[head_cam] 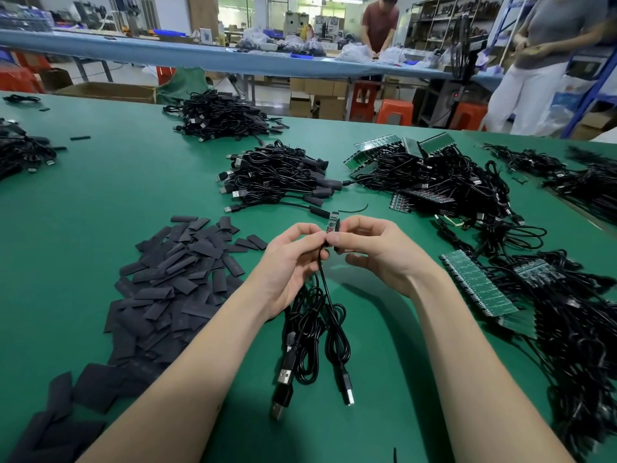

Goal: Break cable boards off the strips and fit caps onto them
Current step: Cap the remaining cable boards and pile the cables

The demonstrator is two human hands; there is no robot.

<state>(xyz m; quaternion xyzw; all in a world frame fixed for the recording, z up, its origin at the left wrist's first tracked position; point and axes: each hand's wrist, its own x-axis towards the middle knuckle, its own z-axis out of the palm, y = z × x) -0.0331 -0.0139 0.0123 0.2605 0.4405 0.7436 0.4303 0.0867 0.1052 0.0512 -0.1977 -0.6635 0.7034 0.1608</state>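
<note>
I pinch the small green cable board (pixel 333 222) upright with my left hand (pixel 289 262) so its top sticks out, and my right hand (pixel 377 252) pinches a flat black cap (pixel 338 236) just beside it, ready to slide on.

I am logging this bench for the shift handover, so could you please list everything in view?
cable board: one, small, dark, pinched between both hands
cap: one, black, in the right hand beside the board
held cables: a few, black, hanging from the left hand
loose caps: many, black, heaped at left
capped cables: one pile, black, centre
board strips: several, green, right side among cables
table: one, green
stools: several, orange, beyond the table
left hand: fingers curled
right hand: fingers curled
</note>
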